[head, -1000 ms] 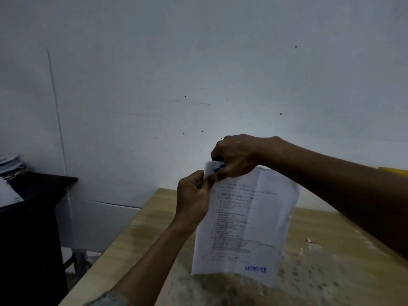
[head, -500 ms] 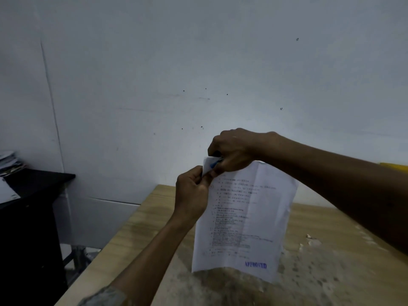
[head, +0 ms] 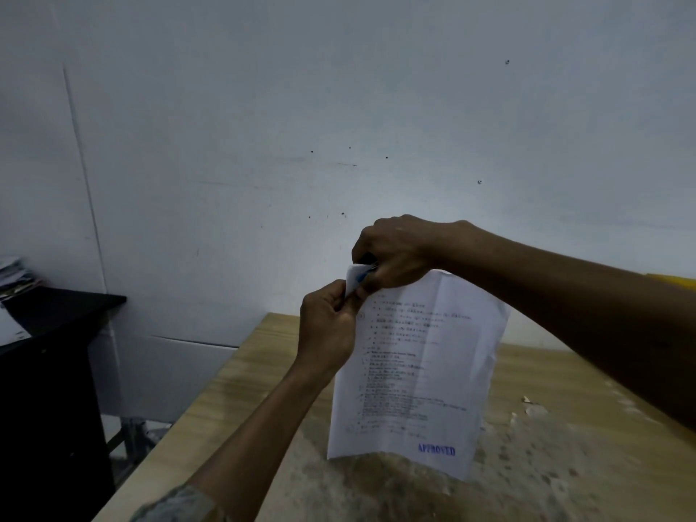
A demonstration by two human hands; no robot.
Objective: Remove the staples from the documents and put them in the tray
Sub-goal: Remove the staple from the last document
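Observation:
A white printed document (head: 422,371) with a blue "APPROVED" stamp near its bottom hangs upright in the air above the wooden table (head: 241,374). My left hand (head: 327,329) pinches its top left corner from below. My right hand (head: 395,254) sits just above, fingers curled round a small blue tool (head: 363,276) pressed against the folded-back corner. The staple itself is hidden by my fingers. No tray is in view.
A plain white wall fills the background. A black cabinet (head: 56,314) stands at the left with a pile of papers (head: 17,276) on it. The table's surface is worn and blotchy near me. A yellow object (head: 674,281) peeks out behind my right arm.
Both hands and the document stay together at the same corner; only the view has shifted slightly. The grip looks unchanged.

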